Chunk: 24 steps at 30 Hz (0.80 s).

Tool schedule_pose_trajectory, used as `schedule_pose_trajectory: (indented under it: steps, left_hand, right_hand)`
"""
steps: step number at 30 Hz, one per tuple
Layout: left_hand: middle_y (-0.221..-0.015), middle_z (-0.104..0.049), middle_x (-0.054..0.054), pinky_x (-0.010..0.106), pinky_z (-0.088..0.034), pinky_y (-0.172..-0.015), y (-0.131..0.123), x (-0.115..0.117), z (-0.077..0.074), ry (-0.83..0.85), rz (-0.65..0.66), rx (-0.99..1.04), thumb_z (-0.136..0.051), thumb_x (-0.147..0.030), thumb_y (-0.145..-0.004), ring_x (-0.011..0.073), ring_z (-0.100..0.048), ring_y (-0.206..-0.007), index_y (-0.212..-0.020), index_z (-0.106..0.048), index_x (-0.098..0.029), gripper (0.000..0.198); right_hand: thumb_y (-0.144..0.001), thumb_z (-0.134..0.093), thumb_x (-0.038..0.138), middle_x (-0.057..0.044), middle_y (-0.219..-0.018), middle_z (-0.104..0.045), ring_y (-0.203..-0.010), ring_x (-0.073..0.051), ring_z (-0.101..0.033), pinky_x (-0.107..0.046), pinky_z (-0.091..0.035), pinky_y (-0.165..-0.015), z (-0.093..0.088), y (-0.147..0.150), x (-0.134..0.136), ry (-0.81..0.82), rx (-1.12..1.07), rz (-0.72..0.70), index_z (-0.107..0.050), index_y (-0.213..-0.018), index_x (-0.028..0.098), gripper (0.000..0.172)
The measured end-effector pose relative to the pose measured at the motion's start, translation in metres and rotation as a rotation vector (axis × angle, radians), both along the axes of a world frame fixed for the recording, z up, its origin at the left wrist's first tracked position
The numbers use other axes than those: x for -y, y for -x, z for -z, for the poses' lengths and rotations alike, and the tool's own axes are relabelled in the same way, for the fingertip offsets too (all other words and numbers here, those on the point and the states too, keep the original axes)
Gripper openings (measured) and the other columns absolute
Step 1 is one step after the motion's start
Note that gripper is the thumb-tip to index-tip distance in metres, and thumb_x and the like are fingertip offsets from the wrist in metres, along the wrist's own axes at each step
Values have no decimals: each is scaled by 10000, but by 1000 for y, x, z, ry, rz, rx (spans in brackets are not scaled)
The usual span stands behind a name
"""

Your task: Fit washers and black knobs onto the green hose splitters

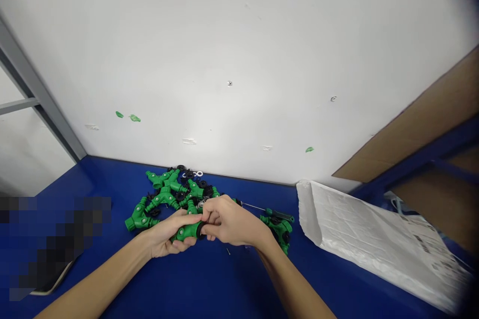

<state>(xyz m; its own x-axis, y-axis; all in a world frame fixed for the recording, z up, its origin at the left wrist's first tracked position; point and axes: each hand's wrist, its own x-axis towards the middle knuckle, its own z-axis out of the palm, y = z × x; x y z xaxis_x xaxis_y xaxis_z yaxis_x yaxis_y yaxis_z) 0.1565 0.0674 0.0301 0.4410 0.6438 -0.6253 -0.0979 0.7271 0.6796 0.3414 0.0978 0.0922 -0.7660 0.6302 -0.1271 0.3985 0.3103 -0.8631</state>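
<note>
In the head view, the left hand (168, 234) curls around the body of a green plastic hose connector (186, 232) from below, gripping it firmly. The right hand (232, 222) pinches the connector's dark end (202, 230) between fingers and thumb. The connector sits just above a blue table (239, 281), between both hands.

Behind the hands lies a loose pile of green Y connectors (164, 194) mixed with black parts, and small white rings (192, 174) sit at its far edge. To the right are a green-handled screwdriver (279, 215) and another green connector (280, 232). A white padded envelope (374, 244) lies farther right, against a white wall (239, 60).
</note>
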Motion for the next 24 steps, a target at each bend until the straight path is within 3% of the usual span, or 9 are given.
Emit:
schedule_pose_trajectory:
  steps: [2, 5, 10, 17, 24]
  left_hand:
    - [-451, -509, -50, 141, -41, -318, 0, 1, -2, -21, -14, 12, -703, -582, -691, 18, -288, -302, -742, -475, -190, 456]
    - [-444, -488, -48, 143, -68, -316, -2, 2, -5, -125, -82, 190, -665, -539, -761, 12, -272, -310, -745, -524, -163, 401]
    - [-446, -503, -46, 133, -113, -319, -6, 6, -6, -236, -235, 369, -712, -527, -726, 12, -285, -321, -732, -529, -165, 406]
    - [-424, -476, -63, 125, -125, -317, -6, 8, -4, -306, -301, 390, -721, -551, -705, 8, -267, -316, -752, -536, -161, 434]
    - [-411, -500, -58, 128, -157, -311, -6, 7, -11, -408, -309, 328, -730, -554, -690, 24, -295, -299, -805, -521, -174, 449]
  right_hand:
    - [-754, -641, 145, 14, -551, -592, -535, -152, -643, -225, -493, -488, 2, 0, 0, 52, -72, 36, -504, -664, 166, 166]
    - [-786, -651, 208, 22, -575, -586, -539, -142, -641, -239, -511, -514, 1, 1, 2, 176, -270, 97, -559, -774, 155, 107]
    - [-786, -700, 287, 23, -715, -577, -502, -96, -613, -180, -445, -423, 4, 13, 3, 302, -443, 170, -561, -875, 153, 213]
    - [-759, -750, 321, 70, -643, -521, -440, -55, -555, -142, -385, -382, 18, 26, 6, 438, -642, 192, -503, -792, 171, 291]
    - [-736, -768, 296, 18, -729, -590, -530, -105, -607, -237, -489, -492, 15, 22, 5, 480, -625, 142, -582, -823, 160, 246]
